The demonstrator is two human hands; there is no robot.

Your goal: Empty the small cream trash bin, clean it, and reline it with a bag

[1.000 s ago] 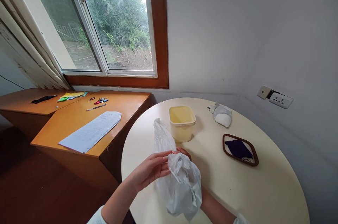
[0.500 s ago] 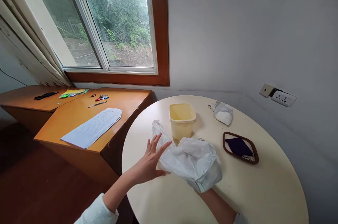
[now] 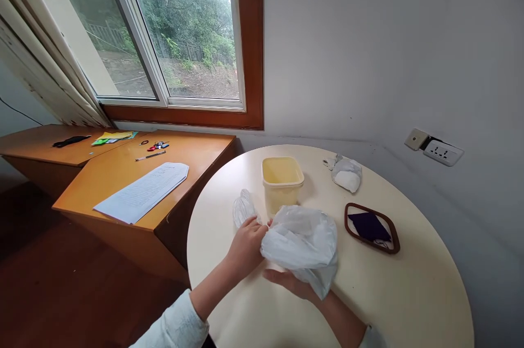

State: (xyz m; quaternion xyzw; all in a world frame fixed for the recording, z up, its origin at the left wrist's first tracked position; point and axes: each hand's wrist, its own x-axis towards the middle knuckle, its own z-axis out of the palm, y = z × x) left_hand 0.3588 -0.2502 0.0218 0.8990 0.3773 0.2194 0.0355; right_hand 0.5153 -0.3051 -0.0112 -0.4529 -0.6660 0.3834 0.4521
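Note:
A crumpled translucent plastic bag [image 3: 305, 241] is over the round table, in front of a pale yellow square tub [image 3: 282, 184]. My left hand [image 3: 248, 244] is closed round a gathered part of the bag at its left; a loose end [image 3: 243, 207] sticks out beyond the fingers. My right hand [image 3: 290, 284] is beneath the bag, its thumb showing below the left hand and most of its fingers covered by the plastic. Whether those fingers grip it cannot be made out.
On the round table [image 3: 409, 293] lie a brown-rimmed tray [image 3: 395, 241] with dark cloth [image 3: 369, 226] at right and a small bag of white material [image 3: 347, 176] behind. Papers [image 3: 143, 192], keys [image 3: 159, 146] and a pen [image 3: 150, 156] lie on the wooden desk [image 3: 204, 150].
My left hand has gone from spread fingers to closed round the bag's left part. The bag is bunched there, and my right thumb has come into view under it.

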